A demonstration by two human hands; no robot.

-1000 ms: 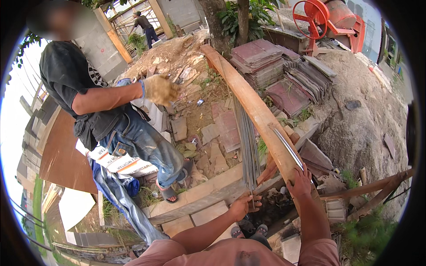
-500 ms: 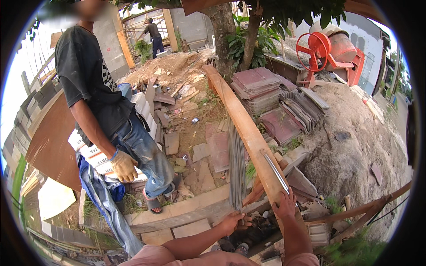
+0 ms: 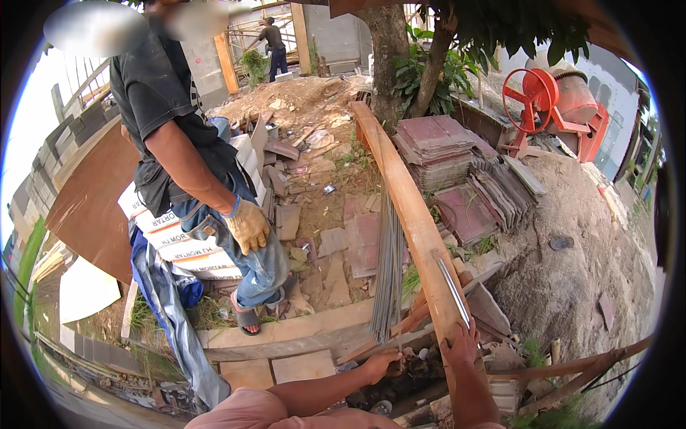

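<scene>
A long wooden beam runs from the tree toward me. On its near part lies a shiny narrow metal bar. My right hand is closed over the bar's near end, against the beam. To the beam's left hangs a bundle of thin grey metal rods. Just below the rods' lower ends is my left hand, its fingers pinched together. What they hold, if anything, is too small to make out.
A person in a work glove stands at left beside white bags. Stacked reddish tiles, a sand pile and an orange concrete mixer are at right. Another person stands far back. Rubble lies below my hands.
The scene has shifted slightly to the right in view. The nearby person has turned, and the gloved hand hangs farther right. My left hand sits a little lower, clear of the rod ends.
</scene>
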